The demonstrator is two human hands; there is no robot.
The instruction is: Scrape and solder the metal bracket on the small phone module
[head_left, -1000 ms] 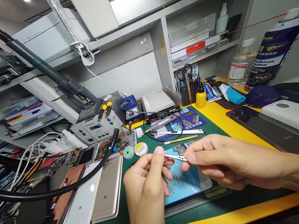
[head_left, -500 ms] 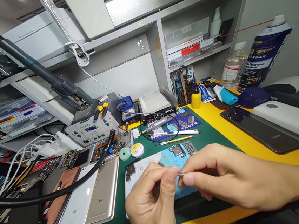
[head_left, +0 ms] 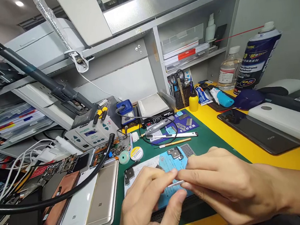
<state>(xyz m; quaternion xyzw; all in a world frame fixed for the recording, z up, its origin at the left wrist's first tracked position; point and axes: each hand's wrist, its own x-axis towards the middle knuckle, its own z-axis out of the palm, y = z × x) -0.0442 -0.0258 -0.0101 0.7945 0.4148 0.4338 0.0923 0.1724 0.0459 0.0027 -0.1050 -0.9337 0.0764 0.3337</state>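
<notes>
While pinching a slim metal tool point(head_left: 176, 183) between closed fingertips of the right hand point(head_left: 225, 181), holds the left hand point(head_left: 145, 201) half open, with thumb and forefinger parted beside the tip; cannot tell if touching. Hovers over the blue-and-white sheet point(head_left: 169, 163), near the green mat's point(head_left: 207, 135) front edge.
</notes>
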